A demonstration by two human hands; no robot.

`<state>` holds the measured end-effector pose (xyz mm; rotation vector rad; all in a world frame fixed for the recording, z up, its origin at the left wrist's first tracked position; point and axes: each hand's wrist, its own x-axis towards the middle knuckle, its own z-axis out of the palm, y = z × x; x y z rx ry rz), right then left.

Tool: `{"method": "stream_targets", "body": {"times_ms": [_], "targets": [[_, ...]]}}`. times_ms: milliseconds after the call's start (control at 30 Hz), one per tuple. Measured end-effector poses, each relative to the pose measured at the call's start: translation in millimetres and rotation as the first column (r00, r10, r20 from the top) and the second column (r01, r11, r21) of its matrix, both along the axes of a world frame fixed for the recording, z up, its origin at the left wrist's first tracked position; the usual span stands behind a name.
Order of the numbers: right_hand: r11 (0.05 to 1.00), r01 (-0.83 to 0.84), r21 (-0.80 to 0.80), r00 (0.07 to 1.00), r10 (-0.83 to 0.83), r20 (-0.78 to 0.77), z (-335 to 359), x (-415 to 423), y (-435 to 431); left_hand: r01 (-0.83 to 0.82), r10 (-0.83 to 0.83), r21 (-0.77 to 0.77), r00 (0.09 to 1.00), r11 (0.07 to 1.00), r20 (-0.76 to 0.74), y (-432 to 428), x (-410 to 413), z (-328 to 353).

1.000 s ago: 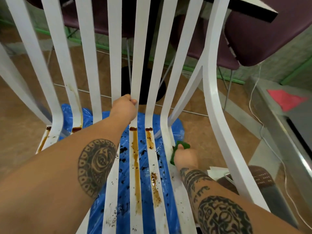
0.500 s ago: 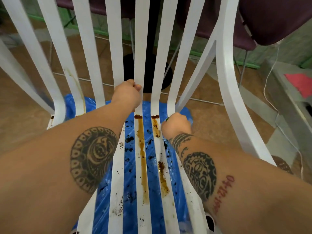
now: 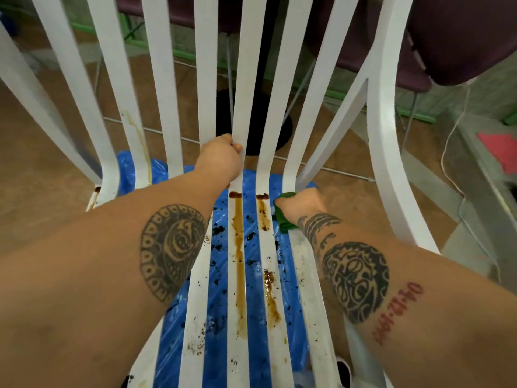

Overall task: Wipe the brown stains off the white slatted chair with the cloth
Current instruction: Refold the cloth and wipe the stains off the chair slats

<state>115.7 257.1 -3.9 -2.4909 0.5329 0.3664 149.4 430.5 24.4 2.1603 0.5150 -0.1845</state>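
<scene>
The white slatted chair fills the view, its seat slats running toward me. Long brown stains streak the middle seat slat, and a shorter brown stain marks the slat to its right. A faint brown streak runs down a left back slat. My left hand is closed around a back slat near the seat bend. My right hand presses a green cloth onto the right seat slat at the back of the seat.
A blue plastic sheet with dark specks lies on the floor under the chair. Purple chairs and a black table base stand behind. A grey step with a red mark and a white cable lie to the right.
My right hand with the cloth has slid forward along the right seat slat from mid-seat to the back bend. My left hand has kept its grip on the back slat.
</scene>
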Motion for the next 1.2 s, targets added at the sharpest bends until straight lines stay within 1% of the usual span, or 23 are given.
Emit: {"method": "stream_targets", "body": {"times_ms": [133, 233, 300, 433, 500, 533, 567, 600, 633, 667, 700, 767, 833, 867, 933, 1000, 1067, 1133, 1200], "targets": [[0.986, 0.145, 0.077, 0.986, -0.138, -0.092, -9, -34, -5, -0.017, 0.018, -0.031, 1.0, 0.999, 0.018, 4, -9, -5], [0.955, 0.262, 0.141, 0.962, -0.246, -0.122, -11, -63, -5, -0.001, 0.0, -0.031, 1.0, 1.0, -0.026, 5, -17, 1], [0.926, 0.335, 0.174, 0.941, -0.32, -0.111, -18, -85, -4, -0.019, 0.016, -0.063, 0.999, 0.998, -0.052, 5, -21, 10], [0.872, 0.443, 0.209, 0.894, -0.447, -0.027, -18, -118, -2, -0.038, 0.024, -0.136, 0.995, 0.99, -0.1, 5, -34, 17], [0.88, 0.434, 0.194, 0.893, -0.448, 0.036, -7, -122, -3, -0.033, 0.016, -0.169, 0.995, 0.985, -0.102, 5, -47, 16], [0.887, 0.42, 0.192, 0.895, -0.44, 0.076, -1, -121, -3, -0.019, 0.003, -0.164, 0.995, 0.986, -0.1, 5, -55, 16], [0.894, 0.401, 0.201, 0.895, -0.428, 0.121, 5, -120, -2, 0.0, -0.011, -0.124, 0.996, 0.992, -0.087, 4, -63, 17], [0.9, 0.368, 0.235, 0.899, -0.409, 0.159, 15, -120, 0, 0.002, -0.007, -0.083, 0.998, 0.997, -0.062, 4, -74, 21], [0.902, 0.322, 0.287, 0.902, -0.384, 0.195, 23, -115, 4, -0.013, 0.009, -0.091, 0.999, 0.996, -0.042, 3, -80, 20], [0.901, 0.27, 0.34, 0.907, -0.357, 0.224, 33, -110, 8, -0.026, 0.023, -0.134, 0.999, 0.991, -0.029, 2, -87, 21], [0.897, 0.217, 0.384, 0.912, -0.327, 0.247, 46, -106, 11, -0.011, 0.009, -0.165, 1.0, 0.986, -0.013, -1, -96, 23], [0.886, 0.125, 0.447, 0.915, -0.277, 0.292, 80, -96, 16, 0.074, -0.074, -0.122, 0.997, 0.99, 0.01, -9, -112, 28], [0.855, 0.038, 0.517, 0.912, -0.241, 0.332, 120, -85, 15, 0.129, -0.129, -0.044, 0.992, 0.991, 0.01, -17, -127, 35], [0.839, 0.002, 0.545, 0.914, -0.222, 0.338, 141, -80, 10, 0.135, -0.135, -0.042, 0.991, 0.99, 0.003, -22, -134, 36], [0.794, -0.049, 0.606, 0.917, -0.204, 0.343, 178, -71, -7, 0.138, -0.138, -0.095, 0.99, 0.986, 0.002, -29, -147, 39], [0.748, -0.071, 0.659, 0.91, -0.222, 0.351, 205, -69, -33, 0.15, -0.15, -0.118, 0.989, 0.982, 0.007, -38, -161, 42], [0.725, -0.057, 0.686, 0.894, -0.269, 0.358, 219, -72, -59, 0.178, -0.178, -0.085, 0.984, 0.98, 0.008, -49, -171, 47], [0.696, -0.009, 0.718, 0.861, -0.36, 0.36, 219, -80, -85, 0.187, -0.188, -0.054, 0.982, 0.981, -0.005, -59, -177, 49], [0.657, 0.067, 0.751, 0.82, -0.465, 0.333, 207, -87, -113, 0.219, -0.219, 0.026, 0.976, 0.975, -0.014, -66, -180, 45]]}}
